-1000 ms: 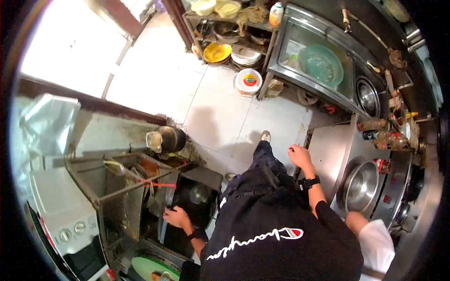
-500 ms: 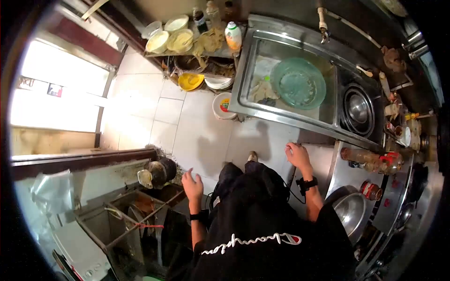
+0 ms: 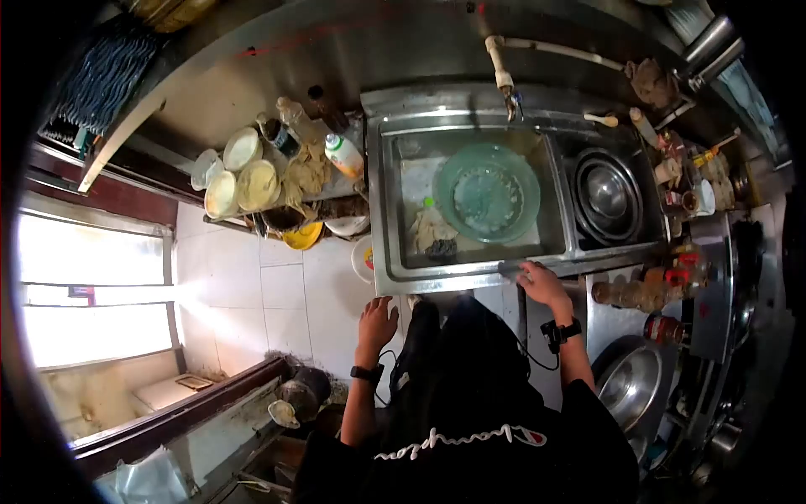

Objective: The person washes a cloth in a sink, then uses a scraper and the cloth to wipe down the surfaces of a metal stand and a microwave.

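Observation:
My left hand is held out over the floor near the front left corner of the steel sink, fingers apart and holding nothing. Close to the sink's front rim is my right hand, fingers loosely bent and apart, nothing in them. Inside the sink's wide bowl rests a translucent green basin with suds or water in it. A pale cloth and a dark scouring pad lie to its left.
A tap hangs above the sink, beside stacked metal bowls. Tubs and a white bottle crowd the left shelf. On the right, a large metal bowl and jars line the counter. A white bucket stands below.
I have moved forward to the sink, which now sits nearer and more central in view. My right hand has come up to its front rim; my left hand has moved forward too.

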{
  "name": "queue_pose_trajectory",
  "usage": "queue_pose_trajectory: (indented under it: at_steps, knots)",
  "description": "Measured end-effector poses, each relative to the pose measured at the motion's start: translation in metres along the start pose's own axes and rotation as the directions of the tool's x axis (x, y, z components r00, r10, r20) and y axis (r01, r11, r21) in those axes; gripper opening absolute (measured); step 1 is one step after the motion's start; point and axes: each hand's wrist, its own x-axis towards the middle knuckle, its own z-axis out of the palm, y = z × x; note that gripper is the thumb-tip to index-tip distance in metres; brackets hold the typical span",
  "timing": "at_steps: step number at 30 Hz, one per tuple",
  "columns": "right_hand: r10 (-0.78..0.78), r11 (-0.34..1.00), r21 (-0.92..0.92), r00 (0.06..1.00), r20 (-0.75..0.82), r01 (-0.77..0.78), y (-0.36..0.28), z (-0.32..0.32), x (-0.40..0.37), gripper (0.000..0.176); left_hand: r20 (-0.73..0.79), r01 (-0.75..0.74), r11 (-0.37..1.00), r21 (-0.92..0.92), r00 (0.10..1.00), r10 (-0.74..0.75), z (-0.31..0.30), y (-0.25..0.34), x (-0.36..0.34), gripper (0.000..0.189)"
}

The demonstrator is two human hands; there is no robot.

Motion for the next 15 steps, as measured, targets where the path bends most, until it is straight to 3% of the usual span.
queue_pose_trajectory:
  at_steps: [3,5,7,9,11,12,13,15]
  knots:
    - [-0.164,0.98,0.094,0.98,-0.114,0.175,0.015,-0.026,0.059,0.045,0.052,0.004,1.0,-0.029,0.999,-0.003,0.005,0.011,0.043,0.034]
    - [-0.189,0.977,0.033,0.922,-0.337,0.212,-0.036,-0.08,0.092,0.048,0.083,-0.006,0.999,-0.048,0.997,0.01,0.02,0.021,0.069,0.035]
    - [-0.259,0.96,-0.043,0.818,-0.514,0.277,-0.066,-0.119,0.14,0.05,0.103,-0.052,0.998,-0.021,0.993,0.054,0.032,0.032,0.098,0.035]
    - [-0.43,0.903,-0.272,0.656,-0.621,0.334,-0.115,-0.153,0.165,0.048,0.162,-0.16,0.984,0.078,0.976,0.145,0.069,0.02,0.138,0.035]
    - [-0.388,0.884,-0.436,0.786,-0.481,0.169,-0.135,-0.167,0.194,0.045,0.169,-0.285,0.929,0.235,0.954,0.249,0.143,-0.023,0.188,0.033]
    - [-0.429,0.848,-0.514,0.741,-0.516,0.133,-0.137,-0.166,0.206,0.045,0.223,-0.258,0.952,0.163,0.95,0.219,0.105,0.028,0.193,0.031]
    - [-0.315,0.88,-0.47,0.828,-0.464,0.072,-0.141,-0.17,0.213,0.042,0.238,-0.366,0.911,0.192,0.918,0.318,0.12,0.023,0.21,0.031]
    - [-0.361,0.876,-0.473,0.781,-0.509,0.096,-0.133,-0.173,0.217,0.04,0.216,-0.604,0.747,0.277,0.797,0.564,0.165,-0.003,0.241,0.031]
